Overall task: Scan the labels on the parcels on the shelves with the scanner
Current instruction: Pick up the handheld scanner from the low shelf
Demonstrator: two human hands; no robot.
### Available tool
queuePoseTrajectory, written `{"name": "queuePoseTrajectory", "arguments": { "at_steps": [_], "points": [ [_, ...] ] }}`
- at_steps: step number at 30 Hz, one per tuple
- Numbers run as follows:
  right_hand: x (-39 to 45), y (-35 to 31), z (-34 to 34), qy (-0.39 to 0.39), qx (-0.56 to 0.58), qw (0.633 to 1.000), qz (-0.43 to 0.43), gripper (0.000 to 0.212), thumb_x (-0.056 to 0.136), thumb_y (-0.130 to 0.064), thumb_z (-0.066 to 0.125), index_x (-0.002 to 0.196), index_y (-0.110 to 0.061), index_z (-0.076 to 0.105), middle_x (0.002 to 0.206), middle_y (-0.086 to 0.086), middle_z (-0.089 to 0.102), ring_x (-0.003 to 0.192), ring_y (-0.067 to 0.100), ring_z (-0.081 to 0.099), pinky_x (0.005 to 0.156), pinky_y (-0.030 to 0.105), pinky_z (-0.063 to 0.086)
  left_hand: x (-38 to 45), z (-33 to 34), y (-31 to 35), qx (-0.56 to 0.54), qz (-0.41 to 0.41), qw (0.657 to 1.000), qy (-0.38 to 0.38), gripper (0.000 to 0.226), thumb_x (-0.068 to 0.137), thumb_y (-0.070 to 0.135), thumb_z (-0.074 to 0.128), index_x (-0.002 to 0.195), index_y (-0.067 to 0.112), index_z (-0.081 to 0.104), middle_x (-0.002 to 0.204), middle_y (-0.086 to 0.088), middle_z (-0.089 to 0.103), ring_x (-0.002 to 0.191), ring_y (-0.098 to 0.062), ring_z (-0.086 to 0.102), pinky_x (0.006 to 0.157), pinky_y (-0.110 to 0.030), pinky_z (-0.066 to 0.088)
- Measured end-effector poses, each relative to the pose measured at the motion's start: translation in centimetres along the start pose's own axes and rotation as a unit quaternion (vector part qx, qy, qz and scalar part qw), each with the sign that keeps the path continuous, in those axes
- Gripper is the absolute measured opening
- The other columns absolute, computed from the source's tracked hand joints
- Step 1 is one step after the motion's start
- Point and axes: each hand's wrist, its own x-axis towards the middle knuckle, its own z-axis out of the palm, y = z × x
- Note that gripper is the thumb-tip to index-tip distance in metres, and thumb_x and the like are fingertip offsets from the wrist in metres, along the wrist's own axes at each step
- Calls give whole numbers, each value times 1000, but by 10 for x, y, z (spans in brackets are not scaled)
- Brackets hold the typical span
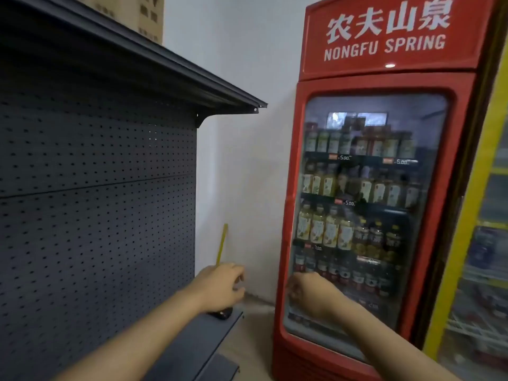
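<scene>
My left hand (223, 284) hovers with loosely bent, spread fingers just above a small dark object (221, 314), possibly the scanner, which lies at the right end of a grey shelf board (192, 342). I see nothing in this hand. My right hand (308, 292) is at the left edge of the red drinks fridge's glass door (357, 215), with its fingers curled toward the frame; blur hides whether they grip it. The dark pegboard shelf unit (96, 215) on the left shows no parcels. A cardboard box (137, 15) stands on its top board.
The red fridge (384, 45) full of bottles stands on the right, with a yellow-framed cooler (467, 243) beside it. A white wall (242, 160) and a thin yellow stick (222, 243) fill the gap between shelf and fridge. Beige floor (255, 339) lies below.
</scene>
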Motion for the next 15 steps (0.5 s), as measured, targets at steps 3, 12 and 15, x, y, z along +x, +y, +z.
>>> {"name": "queuePoseTrajectory", "arguments": {
  "at_steps": [3, 12, 15],
  "points": [
    [26, 19, 5, -10, 4, 1000, -7, 29, 93, -21, 46, 66, -32, 44, 77, -5, 52, 74, 20, 53, 57, 24, 43, 22, 10, -4, 11, -20, 1000, -12, 33, 90, 36, 49, 118, 20, 55, 118, 3, 57, 103, -17, 56, 87, -32, 46],
    [127, 51, 25, -39, 8, 999, -29, 31, 96, -32, 49, 121, -18, 62, 121, 6, 67, 106, 24, 64, 93, 40, 54, 107, 44, -49, 28, -37, 999, -8, 33, 92, 37, 48, 121, 22, 53, 122, 4, 54, 106, -14, 53, 85, -28, 42],
    [169, 56, 30, -55, 3, 997, -47, 34, 97, -32, 50, 126, -16, 60, 124, 7, 66, 109, 24, 64, 95, 40, 54, 139, 51, -71, 27, -48, 998, -10, 32, 92, 38, 48, 119, 22, 54, 120, 4, 56, 103, -14, 54, 85, -29, 45]
  ]
}}
